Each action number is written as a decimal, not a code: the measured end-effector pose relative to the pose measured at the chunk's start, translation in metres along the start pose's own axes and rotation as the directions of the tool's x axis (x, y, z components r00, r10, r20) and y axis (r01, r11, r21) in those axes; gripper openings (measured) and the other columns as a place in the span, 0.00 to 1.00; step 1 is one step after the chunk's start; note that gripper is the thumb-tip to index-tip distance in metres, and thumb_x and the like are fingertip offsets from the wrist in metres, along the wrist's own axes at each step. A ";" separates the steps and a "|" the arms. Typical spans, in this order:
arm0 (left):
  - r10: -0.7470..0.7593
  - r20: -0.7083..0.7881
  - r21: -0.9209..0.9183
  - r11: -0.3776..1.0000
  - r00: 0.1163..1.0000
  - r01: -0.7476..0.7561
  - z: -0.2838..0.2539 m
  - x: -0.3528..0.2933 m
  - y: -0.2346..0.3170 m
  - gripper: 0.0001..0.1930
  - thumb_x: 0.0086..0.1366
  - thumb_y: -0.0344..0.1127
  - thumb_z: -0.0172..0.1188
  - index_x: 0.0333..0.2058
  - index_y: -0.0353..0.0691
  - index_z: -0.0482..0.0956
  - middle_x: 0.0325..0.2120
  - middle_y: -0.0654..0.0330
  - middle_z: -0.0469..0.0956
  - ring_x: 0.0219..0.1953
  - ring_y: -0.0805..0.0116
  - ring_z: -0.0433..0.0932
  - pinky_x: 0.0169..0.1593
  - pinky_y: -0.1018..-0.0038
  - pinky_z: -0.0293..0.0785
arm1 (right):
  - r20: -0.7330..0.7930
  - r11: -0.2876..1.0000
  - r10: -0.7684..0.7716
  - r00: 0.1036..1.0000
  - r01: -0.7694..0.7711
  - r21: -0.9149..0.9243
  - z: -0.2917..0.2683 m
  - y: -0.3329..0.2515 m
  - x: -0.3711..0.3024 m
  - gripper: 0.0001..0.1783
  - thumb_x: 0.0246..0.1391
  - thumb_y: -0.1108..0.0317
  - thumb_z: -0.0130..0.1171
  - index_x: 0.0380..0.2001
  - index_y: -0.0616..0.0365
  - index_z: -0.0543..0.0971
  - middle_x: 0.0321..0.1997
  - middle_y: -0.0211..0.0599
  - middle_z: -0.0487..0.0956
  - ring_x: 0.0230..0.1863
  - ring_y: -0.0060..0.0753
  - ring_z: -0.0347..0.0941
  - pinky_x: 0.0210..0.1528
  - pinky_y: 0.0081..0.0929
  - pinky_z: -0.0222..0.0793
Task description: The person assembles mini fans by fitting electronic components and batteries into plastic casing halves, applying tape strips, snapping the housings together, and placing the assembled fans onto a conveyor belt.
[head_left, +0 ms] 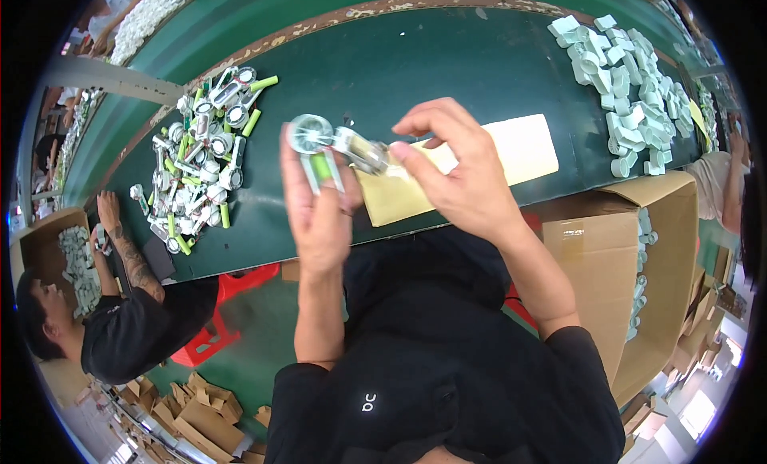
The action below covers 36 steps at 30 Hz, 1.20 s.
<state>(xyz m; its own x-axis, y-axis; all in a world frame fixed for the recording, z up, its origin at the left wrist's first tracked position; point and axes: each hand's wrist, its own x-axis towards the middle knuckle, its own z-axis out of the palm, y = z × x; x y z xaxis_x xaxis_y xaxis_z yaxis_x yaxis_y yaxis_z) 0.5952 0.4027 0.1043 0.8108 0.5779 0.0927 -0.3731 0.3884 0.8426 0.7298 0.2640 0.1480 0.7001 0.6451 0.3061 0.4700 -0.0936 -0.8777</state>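
Observation:
My left hand (315,216) is closed around a pale green plastic device (310,134) that looks like a handheld fan, with a round spoked head. A bright green cylinder (322,167) sits between its two side arms. From the head a blurred section with a clear, partly metallic end (365,151) reaches toward my right hand (466,164). My right thumb tip is right by that end; the index finger curls above with a gap between them. Whether the thumb touches is hard to make out. Beneath both hands lies a yellow paper sheet (519,148) on the dark green table (343,73).
At the left, similar devices with green cylinders form a pile (200,152). Pale green plastic shells (631,89) are heaped at the far right. An open cardboard box (591,264) with more shells stands right of me. A co-worker (120,328) sits at the left, hands at the table edge.

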 end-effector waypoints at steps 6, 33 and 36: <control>0.063 -0.061 0.140 0.989 0.996 -0.054 -0.031 0.010 0.031 0.41 0.68 0.18 0.41 0.78 0.44 0.42 0.52 0.58 0.70 0.29 0.77 0.66 0.32 0.78 0.62 | 0.278 0.996 0.084 0.957 -0.079 -0.028 0.039 0.042 -0.044 0.12 0.57 0.74 0.68 0.45 0.61 0.85 0.36 0.38 0.78 0.33 0.35 0.77 0.38 0.31 0.75; 0.033 -0.182 -0.016 0.999 0.983 -0.037 -0.059 -0.047 -0.031 0.53 0.62 0.39 0.60 0.79 0.44 0.36 0.51 0.55 0.69 0.30 0.70 0.67 0.33 0.74 0.65 | -0.061 0.958 -0.132 0.989 0.111 -0.266 0.116 0.056 -0.043 0.08 0.51 0.78 0.68 0.32 0.59 0.78 0.33 0.38 0.79 0.35 0.45 0.76 0.37 0.38 0.73; 0.040 -0.151 -0.049 0.998 0.988 -0.048 -0.059 -0.049 -0.035 0.54 0.62 0.39 0.59 0.79 0.45 0.34 0.52 0.55 0.68 0.32 0.69 0.69 0.35 0.74 0.66 | -0.105 0.965 -0.158 0.982 0.131 -0.227 0.116 0.062 -0.045 0.09 0.49 0.82 0.70 0.31 0.61 0.79 0.30 0.41 0.79 0.34 0.44 0.79 0.35 0.38 0.75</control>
<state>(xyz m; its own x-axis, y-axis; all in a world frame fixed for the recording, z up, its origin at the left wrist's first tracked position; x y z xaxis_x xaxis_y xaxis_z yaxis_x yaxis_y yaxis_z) 0.5418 0.4030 0.0394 0.7176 0.6949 0.0451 -0.4331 0.3946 0.8104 0.6650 0.3171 0.0366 0.6692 0.5688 0.4782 0.6676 -0.1776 -0.7230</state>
